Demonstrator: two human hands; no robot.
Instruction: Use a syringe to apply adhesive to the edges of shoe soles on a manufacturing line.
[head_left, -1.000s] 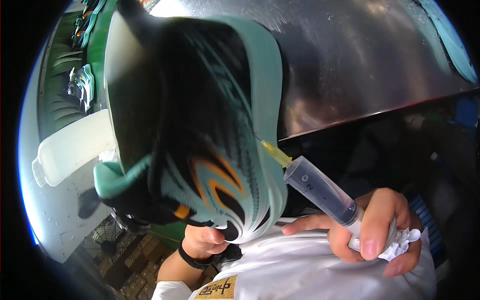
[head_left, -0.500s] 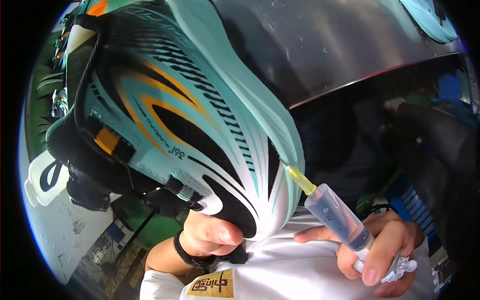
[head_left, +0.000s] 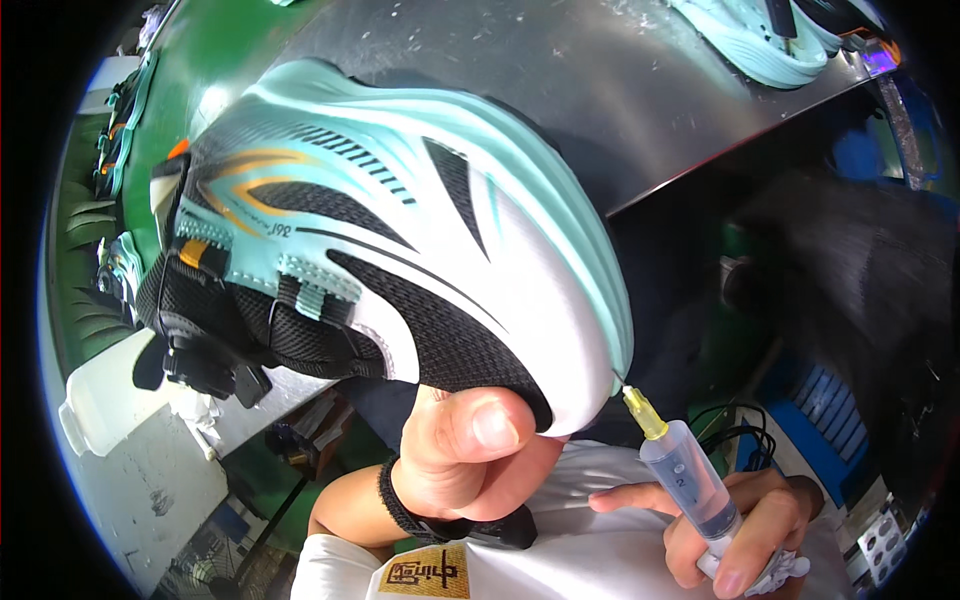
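Note:
A sports shoe [head_left: 480, 260] in mint green, white and black, with orange lines, lies on its side in the air, its toe pointing toward the lower right. My left hand [head_left: 475, 450] is closed around the toe from below, the thumb pressed on the black mesh. In my right hand [head_left: 735, 530] is a clear syringe [head_left: 688, 480] with a yellow needle hub, tilted up to the left. Its fine needle tip is at the seam between the toe and the mint sole; contact is hard to tell. My right index finger stretches out to the left, while the other fingers wrap the plunger end.
Behind the shoe is a metal table [head_left: 640, 110], with another mint shoe [head_left: 765, 50] at its far right. A whitish plastic container [head_left: 110, 395] is at left, near more shoes [head_left: 125, 265]. A blue crate [head_left: 815, 410] and dark cables [head_left: 745, 430] are at lower right.
The shoe has moved away from my head and tipped, showing more of its side and toe. My right hand and the syringe have shifted slightly down, the needle staying by the sole edge.

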